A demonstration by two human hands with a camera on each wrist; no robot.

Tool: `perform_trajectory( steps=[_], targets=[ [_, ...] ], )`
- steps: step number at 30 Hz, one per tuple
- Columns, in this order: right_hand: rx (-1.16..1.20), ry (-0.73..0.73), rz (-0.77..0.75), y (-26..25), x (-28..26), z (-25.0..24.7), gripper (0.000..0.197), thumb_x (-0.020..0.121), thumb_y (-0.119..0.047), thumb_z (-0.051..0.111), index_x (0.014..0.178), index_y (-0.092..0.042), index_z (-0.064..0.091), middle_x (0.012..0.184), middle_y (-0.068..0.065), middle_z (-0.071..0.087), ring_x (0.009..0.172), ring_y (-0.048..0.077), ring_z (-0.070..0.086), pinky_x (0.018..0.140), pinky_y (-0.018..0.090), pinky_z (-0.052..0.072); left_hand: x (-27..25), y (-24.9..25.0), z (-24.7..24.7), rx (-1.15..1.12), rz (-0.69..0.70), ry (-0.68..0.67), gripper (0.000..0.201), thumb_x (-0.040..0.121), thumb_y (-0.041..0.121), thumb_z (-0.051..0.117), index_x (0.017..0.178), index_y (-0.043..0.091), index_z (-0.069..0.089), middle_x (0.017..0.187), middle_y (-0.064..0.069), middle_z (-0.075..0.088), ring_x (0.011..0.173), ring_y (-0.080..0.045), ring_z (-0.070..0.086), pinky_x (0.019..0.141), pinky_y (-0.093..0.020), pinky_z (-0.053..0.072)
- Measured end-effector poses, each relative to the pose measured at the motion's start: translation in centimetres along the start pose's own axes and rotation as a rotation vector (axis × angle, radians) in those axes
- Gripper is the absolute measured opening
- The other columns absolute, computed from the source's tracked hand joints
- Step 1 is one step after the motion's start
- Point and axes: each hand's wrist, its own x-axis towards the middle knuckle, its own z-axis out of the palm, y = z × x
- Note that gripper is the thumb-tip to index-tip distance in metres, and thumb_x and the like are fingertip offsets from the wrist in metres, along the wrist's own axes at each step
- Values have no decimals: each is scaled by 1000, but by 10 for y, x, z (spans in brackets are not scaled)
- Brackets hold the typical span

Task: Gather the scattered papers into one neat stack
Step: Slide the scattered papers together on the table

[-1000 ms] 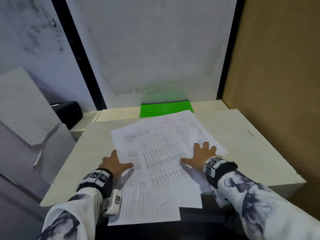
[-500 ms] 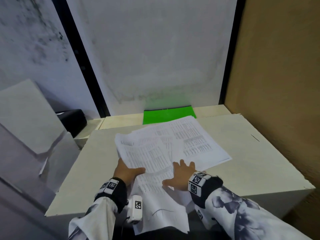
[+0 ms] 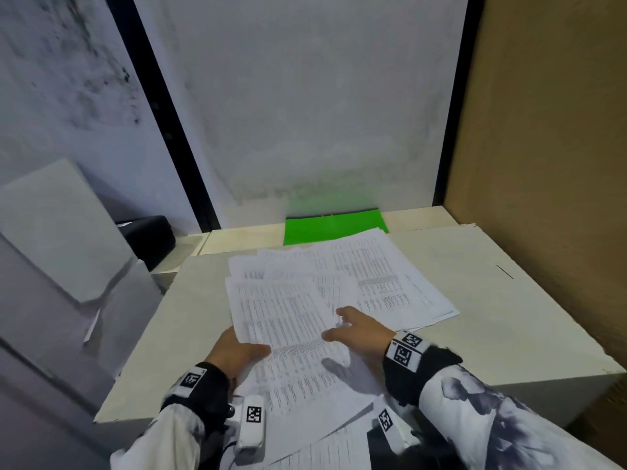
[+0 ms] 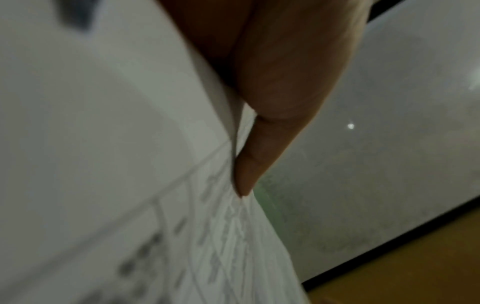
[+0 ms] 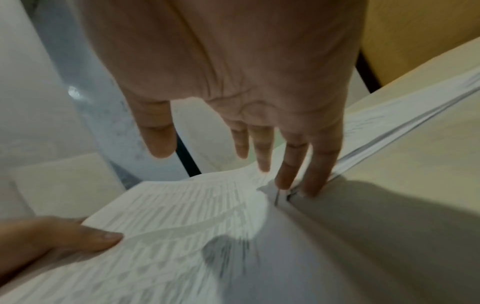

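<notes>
Printed white sheets lie overlapping on the cream table. My left hand grips the left edge of the nearer bundle of sheets, thumb on top; in the left wrist view the thumb presses on the paper. My right hand hovers over the bundle with straight fingers. In the right wrist view its fingertips touch the sheets' edges. More sheets are fanned out behind at the right. Other sheets hang over the table's front edge.
A green folder lies at the back, partly under the papers. A brown board walls the right side. Grey panels and a black object stand at the left. Bare table shows to the left and right of the papers.
Both hands lay flat and wide apart on the spread sheets. They have since drawn together: the left has taken hold of the bundle's left edge, and the right moved left onto the middle.
</notes>
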Motion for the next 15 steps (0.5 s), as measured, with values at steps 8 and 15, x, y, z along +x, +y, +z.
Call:
perform_trajectory(
  steps=[8, 15],
  targets=[
    [581, 79, -50, 22, 11, -29, 96, 56, -44, 95, 138, -13, 56, 128, 7, 72, 113, 26, 69, 94, 40, 56, -38, 66, -22, 178, 322, -35, 47, 80, 13, 82, 123, 16, 65, 113, 3, 77, 103, -12, 74, 93, -37, 57],
    [960, -30, -248, 9, 9, -31, 45, 83, -2, 72, 128, -3, 66, 126, 22, 71, 118, 44, 66, 103, 60, 49, -32, 75, -14, 59, 310, -90, 64, 69, 27, 90, 127, 17, 63, 121, -3, 74, 113, -22, 70, 101, -48, 51]
  ],
)
